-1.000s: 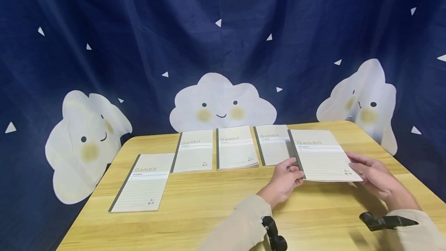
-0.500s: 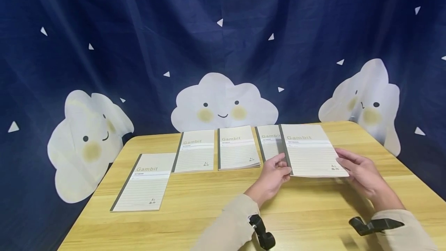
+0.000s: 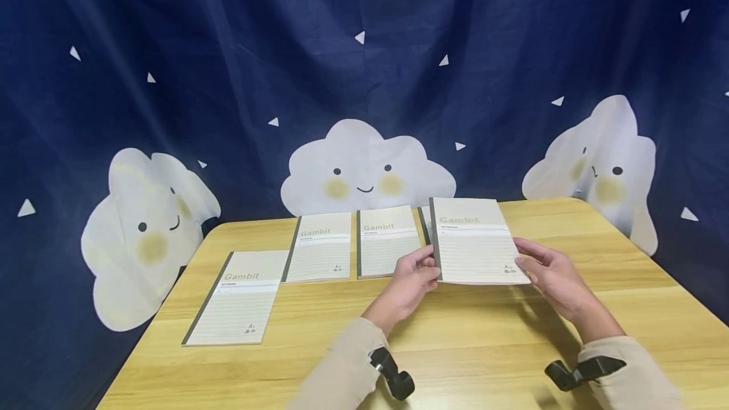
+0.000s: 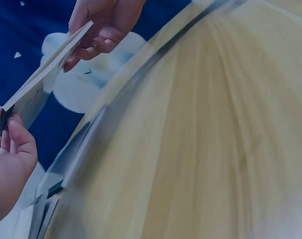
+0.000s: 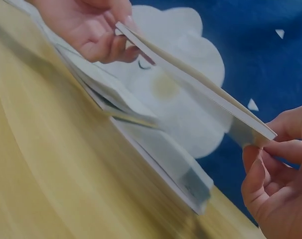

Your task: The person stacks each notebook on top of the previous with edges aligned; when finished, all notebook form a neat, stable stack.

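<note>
Between both hands a cream notebook (image 3: pixel 473 242) marked "Gambit", with a dark spine strip, is held above the table. My left hand (image 3: pixel 404 283) pinches its spine side near the lower corner, while my right hand (image 3: pixel 558 280) grips the opposite edge low down. The right wrist view shows the held notebook (image 5: pixel 201 92) edge-on, raised over other notebooks. Behind it in the head view, a matching notebook (image 3: pixel 424 223) is almost fully hidden, only a strip of its left side showing. Left of that lies another notebook (image 3: pixel 384 245), its lower right corner covered by my left hand.
Two more matching notebooks lie on the wooden table (image 3: pixel 319 359): one notebook (image 3: pixel 320 248) in the back row and one notebook (image 3: pixel 236 299) nearer the front left. A dark blue curtain (image 3: pixel 319 49) with white clouds hangs behind the table's far edge.
Both hands have carried the notebook leftward and slightly up in the head view. It has passed from the right of the back row to in front of the rightmost notebook lying there.
</note>
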`<action>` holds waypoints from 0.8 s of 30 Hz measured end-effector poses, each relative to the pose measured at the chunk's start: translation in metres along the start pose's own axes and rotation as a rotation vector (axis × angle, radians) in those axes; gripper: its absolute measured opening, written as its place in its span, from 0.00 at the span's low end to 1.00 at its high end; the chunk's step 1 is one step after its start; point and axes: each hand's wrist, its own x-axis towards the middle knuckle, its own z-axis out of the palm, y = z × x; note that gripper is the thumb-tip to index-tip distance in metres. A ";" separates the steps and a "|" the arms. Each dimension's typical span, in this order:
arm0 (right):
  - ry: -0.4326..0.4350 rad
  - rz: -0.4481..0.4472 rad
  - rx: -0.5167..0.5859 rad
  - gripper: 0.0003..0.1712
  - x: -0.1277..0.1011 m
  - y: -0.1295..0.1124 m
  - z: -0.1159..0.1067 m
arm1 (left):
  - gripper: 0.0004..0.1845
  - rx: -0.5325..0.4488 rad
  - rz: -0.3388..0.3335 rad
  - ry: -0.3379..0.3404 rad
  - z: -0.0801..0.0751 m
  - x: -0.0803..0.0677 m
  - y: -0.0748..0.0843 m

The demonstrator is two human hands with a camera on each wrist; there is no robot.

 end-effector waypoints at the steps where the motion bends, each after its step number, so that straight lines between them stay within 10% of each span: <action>1: -0.005 0.002 -0.025 0.33 0.001 0.000 0.004 | 0.33 0.000 0.005 0.003 -0.003 -0.002 0.002; 9: -0.030 0.018 -0.197 0.36 0.012 -0.001 0.031 | 0.31 0.011 0.045 0.032 -0.032 -0.015 0.017; 24: 0.066 -0.003 -0.167 0.30 0.048 0.017 0.094 | 0.29 0.069 0.116 0.131 -0.086 -0.037 0.040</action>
